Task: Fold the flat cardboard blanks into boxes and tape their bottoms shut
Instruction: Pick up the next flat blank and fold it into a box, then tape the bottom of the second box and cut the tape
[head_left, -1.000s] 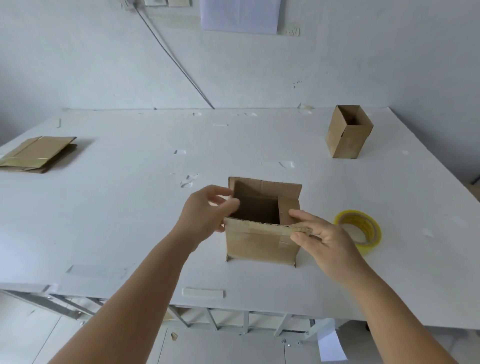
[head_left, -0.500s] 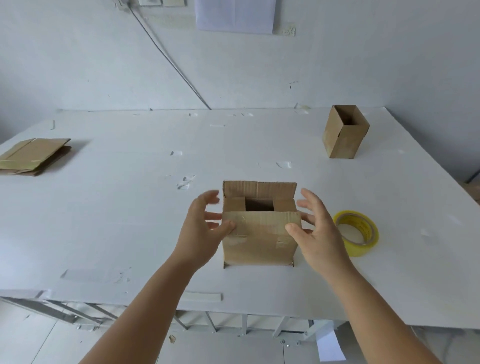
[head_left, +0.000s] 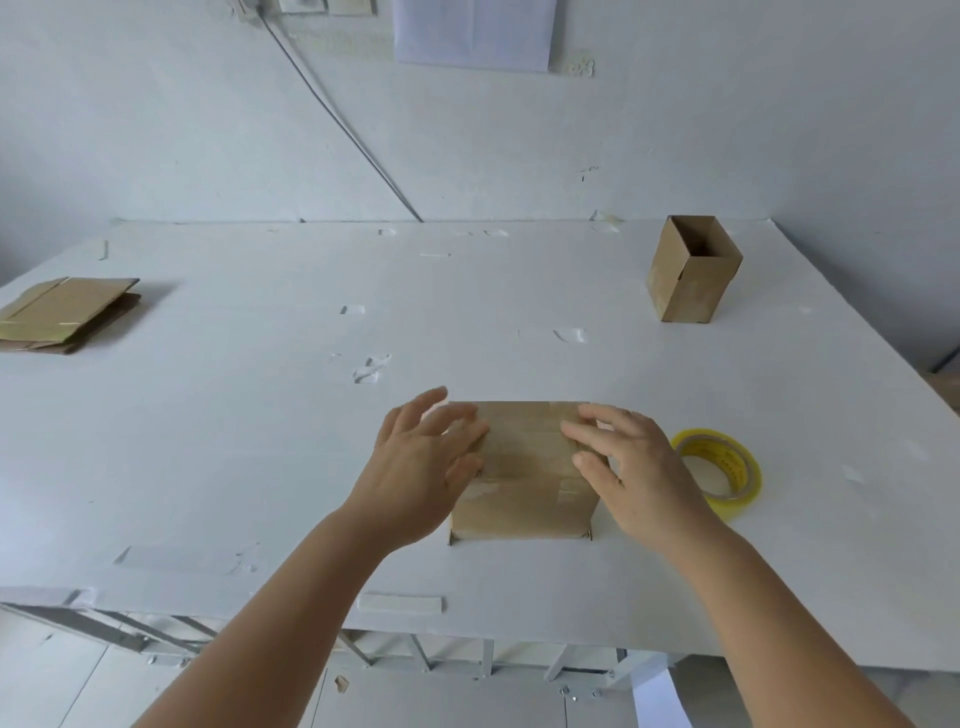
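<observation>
Two hands flat on top of the cardboard box (head_left: 524, 467), flaps folded down under them. Left hand (head_left: 415, 467) fingers spread and straight, slightly motion-blurred, tips lying on the box's left top edge; thumb on the top face too. Right hand (head_left: 634, 467) fingers also straight and a bit apart, resting on the right side of the top; thumb points inward across the flap. Neither hand curls round anything, just pressing or touching. Old tape patches visible on the box's near face. Box sits near the front-middle of the white table (head_left: 260, 441), bottom edge on the surface. Yellow tape roll (head_left: 727, 470) lies flat just beside the box on the right, partly behind the right hand. Second box (head_left: 693, 270), open top, stands upright far right near the wall. Stack of flat blanks (head_left: 65, 314) lies at the far left edge, well apart. Tape scraps stuck here and there on the tabletop. Cable (head_left: 343, 124) runs diagonally down the wall; paper sheet (head_left: 472, 31) pinned above.
</observation>
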